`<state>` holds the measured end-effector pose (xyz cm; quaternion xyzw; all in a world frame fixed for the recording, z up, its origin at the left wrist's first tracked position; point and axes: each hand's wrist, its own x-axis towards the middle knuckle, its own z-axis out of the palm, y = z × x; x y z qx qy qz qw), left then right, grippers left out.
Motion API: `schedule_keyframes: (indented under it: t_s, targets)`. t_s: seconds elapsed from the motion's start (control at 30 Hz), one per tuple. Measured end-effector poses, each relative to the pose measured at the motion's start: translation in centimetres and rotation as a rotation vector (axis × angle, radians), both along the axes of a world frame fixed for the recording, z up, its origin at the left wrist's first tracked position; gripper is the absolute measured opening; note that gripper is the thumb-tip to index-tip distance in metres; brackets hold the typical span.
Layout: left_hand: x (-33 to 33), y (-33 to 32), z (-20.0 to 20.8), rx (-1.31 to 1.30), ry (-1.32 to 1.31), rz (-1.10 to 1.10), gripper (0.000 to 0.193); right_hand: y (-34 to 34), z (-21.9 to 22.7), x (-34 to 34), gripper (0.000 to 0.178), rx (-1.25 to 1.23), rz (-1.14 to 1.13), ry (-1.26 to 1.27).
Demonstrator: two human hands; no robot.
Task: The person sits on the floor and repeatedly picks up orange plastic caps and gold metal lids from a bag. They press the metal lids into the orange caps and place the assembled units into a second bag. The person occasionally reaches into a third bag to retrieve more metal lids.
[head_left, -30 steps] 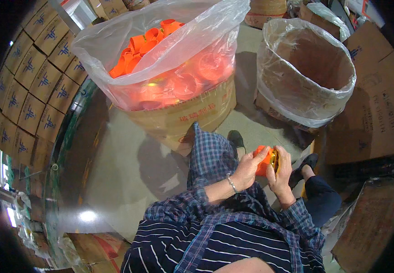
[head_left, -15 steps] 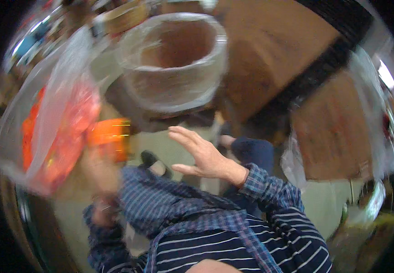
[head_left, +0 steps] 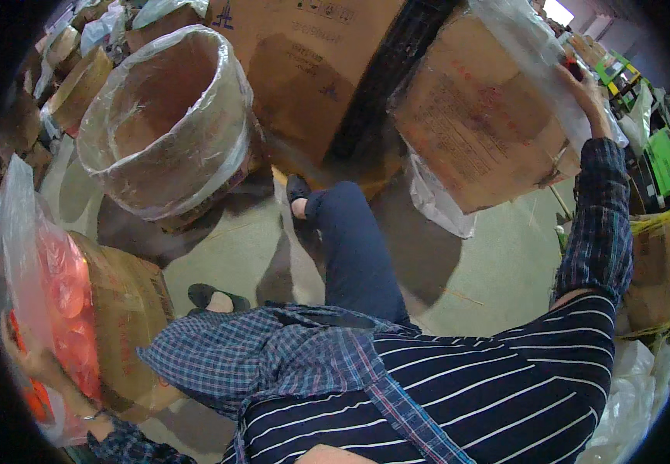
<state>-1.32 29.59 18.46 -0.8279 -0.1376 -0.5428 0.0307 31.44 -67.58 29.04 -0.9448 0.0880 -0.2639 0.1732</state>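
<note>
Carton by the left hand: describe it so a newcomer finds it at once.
From the striped shirt, look left past the checked cloth to a brown carton. The left hand is at its clear plastic liner. Orange pieces showing through set it apart from the similarly lined bin farther up the picture.

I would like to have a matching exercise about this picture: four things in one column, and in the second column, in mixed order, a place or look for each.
Column one
1. Left hand
2. Right hand
3. Plastic-lined container
4. Striped shirt

Column two
A. Upper right, near clear plastic
B. Dark, with white lines
C. Lower left, at the bag of orange pieces
D. Upper left, open at the top

Right pairs: 1-C, 2-A, 3-D, 4-B
</note>
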Motion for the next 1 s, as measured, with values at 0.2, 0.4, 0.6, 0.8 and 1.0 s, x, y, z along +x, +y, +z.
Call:
schedule_keyframes:
  t_s: [0.2,0.4,0.6,0.8,1.0]
  targets:
    - [4.3,-11.5,-6.1,-0.046,0.324,-0.405,0.022,-0.1,-6.4,0.4,0.07,-0.394,-0.064,0.04]
    - [6.5,-14.3,-6.1,-0.273,0.473,-0.56,0.014,-1.8,-3.7,1.0,0.041,-0.623,-0.138,-0.413]
    - [7.8,-16.6,-9.3,-0.342,0.542,-0.66,0.009,-6.6,0.0,3.6,0.05,-0.514,-0.388,-0.385]
    - [7.3,-18.8,-11.3,-0.502,0.686,-0.69,0.004,-5.9,1.0,4.1,0.059,-0.069,-0.123,0.378]
    - [10.0,-22.0,-12.1,-0.617,0.732,-0.77,0.008,1.8,0.8,-0.3,0.051,-0.465,0.11,0.122]
